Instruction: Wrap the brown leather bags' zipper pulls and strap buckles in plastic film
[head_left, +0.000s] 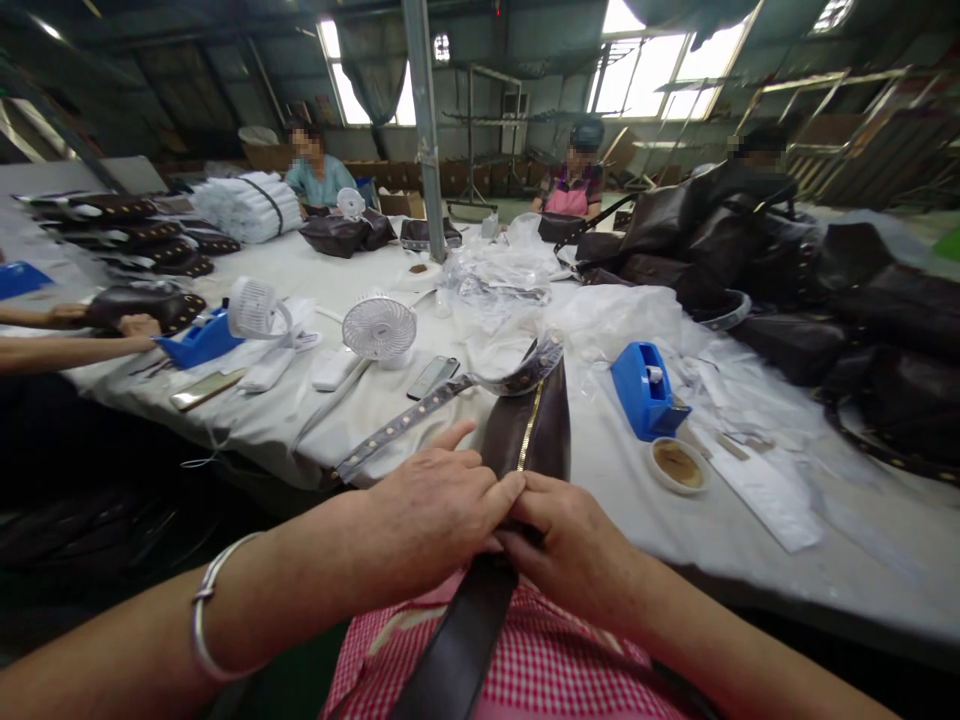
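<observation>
A dark brown leather bag (541,430) with a gold zipper lies over the table's near edge and runs down across my pink checked lap. My left hand (435,510) and my right hand (574,555) meet on it at the near end of the zipper, fingers pinched together on the bag's edge. My left index finger points out over the leather. A silver bangle sits on my left wrist. A studded strap (420,412) trails from the bag to the left.
A blue tape dispenser (645,388) and a small bowl (677,465) stand right of the bag. Two small white fans (379,330), a phone and a remote lie left. Dark bags (862,330) pile at the right. Three people sit at the far side; another person's arms reach in at left.
</observation>
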